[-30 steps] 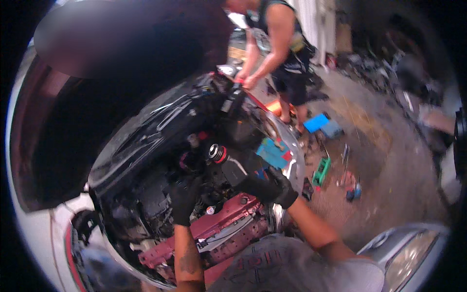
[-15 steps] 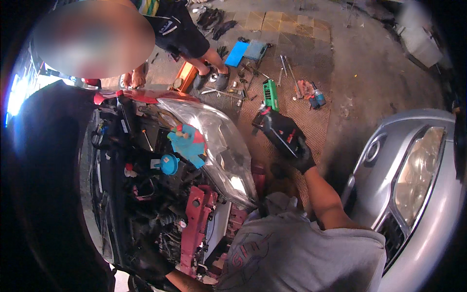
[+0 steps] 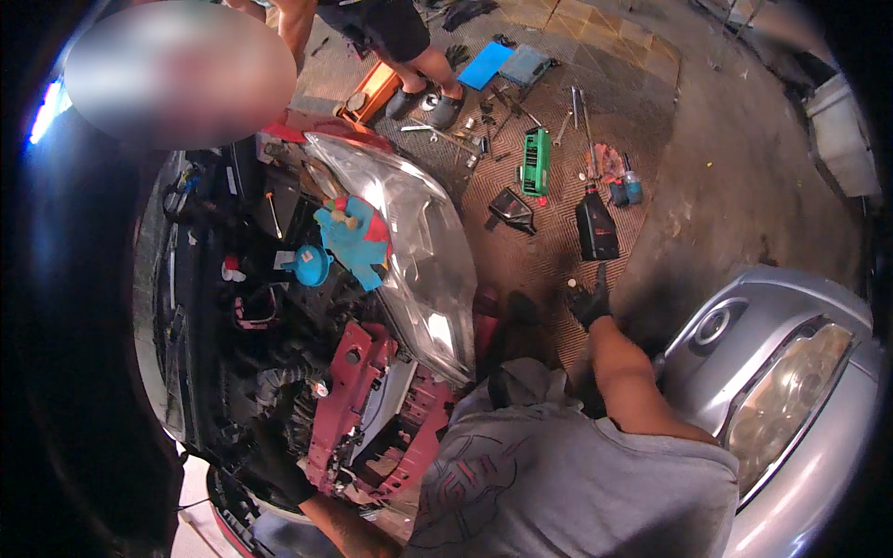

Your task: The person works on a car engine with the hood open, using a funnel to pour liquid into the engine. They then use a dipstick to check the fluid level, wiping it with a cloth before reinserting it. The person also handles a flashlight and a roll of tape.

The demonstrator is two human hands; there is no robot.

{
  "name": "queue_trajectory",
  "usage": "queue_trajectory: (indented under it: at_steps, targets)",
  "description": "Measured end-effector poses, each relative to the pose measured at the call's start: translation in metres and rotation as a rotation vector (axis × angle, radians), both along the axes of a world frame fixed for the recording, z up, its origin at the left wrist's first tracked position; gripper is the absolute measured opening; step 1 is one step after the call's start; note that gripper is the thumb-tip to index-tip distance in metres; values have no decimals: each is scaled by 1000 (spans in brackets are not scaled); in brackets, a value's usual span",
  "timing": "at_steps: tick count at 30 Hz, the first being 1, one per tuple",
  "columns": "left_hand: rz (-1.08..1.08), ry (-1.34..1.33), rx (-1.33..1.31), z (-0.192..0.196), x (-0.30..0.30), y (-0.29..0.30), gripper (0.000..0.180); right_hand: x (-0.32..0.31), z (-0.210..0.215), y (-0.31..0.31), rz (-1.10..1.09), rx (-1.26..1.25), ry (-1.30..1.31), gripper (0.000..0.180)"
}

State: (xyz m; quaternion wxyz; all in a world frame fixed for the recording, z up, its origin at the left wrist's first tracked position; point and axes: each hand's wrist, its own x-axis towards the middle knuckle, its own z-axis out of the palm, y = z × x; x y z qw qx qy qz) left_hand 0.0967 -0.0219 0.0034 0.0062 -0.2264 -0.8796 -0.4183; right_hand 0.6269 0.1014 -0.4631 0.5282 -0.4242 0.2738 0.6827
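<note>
Below, the person's right hand (image 3: 588, 302), in a black glove, is stretched out over the ribbed brown floor mat (image 3: 549, 232) with its fingers spread and nothing in its grasp. The left hand (image 3: 279, 465), also gloved in black, is sunk low in the open engine bay of the red car (image 3: 363, 409), beside the red front crossmember; whether it grips anything cannot be told, since dark hoses and shadow hide the fingers. A large clear headlight unit (image 3: 419, 242) lies across the bay's edge, between the two hands. Just left of it sit a crumpled turquoise and red rag (image 3: 358, 237) and a round blue reservoir cap (image 3: 310, 265). On the mat ahead of the right hand lie a black plastic jug (image 3: 595, 228), a green tool case (image 3: 534, 160), a small black triangular part (image 3: 511, 208) and scattered wrenches. A silver car's front corner with its headlight (image 3: 786, 395) stands just right of the arm. Another person's legs in dark shoes (image 3: 423, 98) stand at the mat's far end, near an orange jack (image 3: 370, 91).
</note>
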Motion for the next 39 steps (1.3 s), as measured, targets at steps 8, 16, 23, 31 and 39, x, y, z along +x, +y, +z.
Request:
queue_trajectory:
  at_steps: [8,16,23,31,39]
  targets:
    - [-398,-50,136,-48,-89,-66,47,-51,36,-1,586,237,88,64]
    - [-101,-202,263,-46,-46,-38,39,-53,104,22,654,65,77,40]
    - [-169,-141,408,5,-12,-15,29,-33,81,5,716,98,-155,72]
    - [-265,-29,453,11,-43,-17,27,-78,138,36,1002,378,-140,42]
    - [-308,-250,460,13,-61,-26,31,-257,297,77,1525,1117,-181,39]
